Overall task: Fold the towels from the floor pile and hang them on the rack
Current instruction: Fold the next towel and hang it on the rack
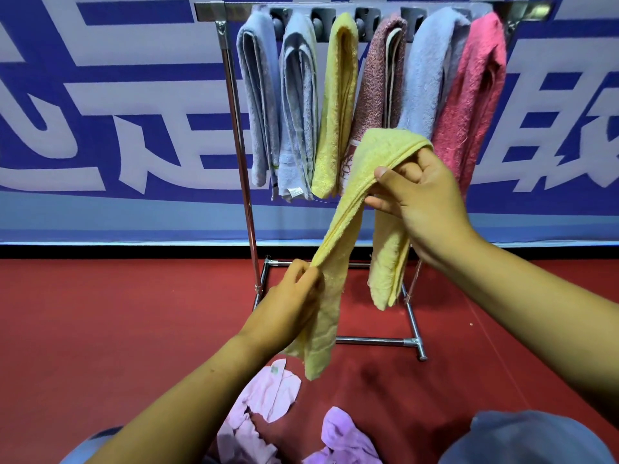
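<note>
A yellow towel hangs doubled between my hands in front of the rack. My right hand holds it at its folded top, fingers curled round the cloth. Lower down, my left hand pinches one long hanging edge. The other half dangles free under my right hand. On the rack's top bar hang several folded towels: two pale blue ones, a yellow one, a speckled pink one, another blue one and a bright pink one. Pink and lilac towels lie in a pile on the floor.
The metal rack stands on a red floor, its base bar just beyond the pile. A blue and white banner covers the wall behind. My knees in blue cloth show at the bottom corners.
</note>
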`<control>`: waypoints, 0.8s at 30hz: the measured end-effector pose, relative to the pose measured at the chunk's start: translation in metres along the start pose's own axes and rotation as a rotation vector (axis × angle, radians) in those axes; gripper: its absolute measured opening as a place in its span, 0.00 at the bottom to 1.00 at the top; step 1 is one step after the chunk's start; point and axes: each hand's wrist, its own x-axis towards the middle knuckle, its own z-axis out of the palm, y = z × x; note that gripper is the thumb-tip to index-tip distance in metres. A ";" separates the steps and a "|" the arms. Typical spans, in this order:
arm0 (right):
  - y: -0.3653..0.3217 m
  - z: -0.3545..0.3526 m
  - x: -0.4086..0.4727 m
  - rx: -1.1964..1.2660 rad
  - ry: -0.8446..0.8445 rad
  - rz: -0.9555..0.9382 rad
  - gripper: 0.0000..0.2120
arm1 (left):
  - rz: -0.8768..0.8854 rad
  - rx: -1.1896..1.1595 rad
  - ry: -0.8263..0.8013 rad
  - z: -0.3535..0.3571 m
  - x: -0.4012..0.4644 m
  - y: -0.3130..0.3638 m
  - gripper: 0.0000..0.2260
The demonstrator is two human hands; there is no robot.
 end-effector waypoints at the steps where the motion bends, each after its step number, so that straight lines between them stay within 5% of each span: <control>1: 0.000 0.000 0.001 -0.004 -0.003 -0.005 0.11 | -0.006 -0.013 -0.024 0.000 -0.001 -0.001 0.12; 4: -0.001 0.000 0.002 -0.007 -0.002 -0.011 0.11 | 0.117 -0.012 -0.067 -0.001 -0.003 -0.007 0.11; 11: 0.002 -0.001 0.003 0.007 0.018 0.003 0.12 | 0.075 -0.029 -0.099 -0.001 -0.010 -0.017 0.21; 17: 0.000 0.000 0.001 0.062 -0.023 0.038 0.17 | 0.127 -0.150 -0.255 -0.001 -0.008 -0.009 0.19; 21: -0.001 0.003 0.000 0.085 -0.046 0.084 0.18 | -0.015 -0.415 -0.359 -0.010 0.000 0.004 0.12; 24: -0.003 0.003 0.000 0.120 -0.081 0.112 0.16 | -0.218 -0.688 -0.117 -0.023 0.016 0.015 0.11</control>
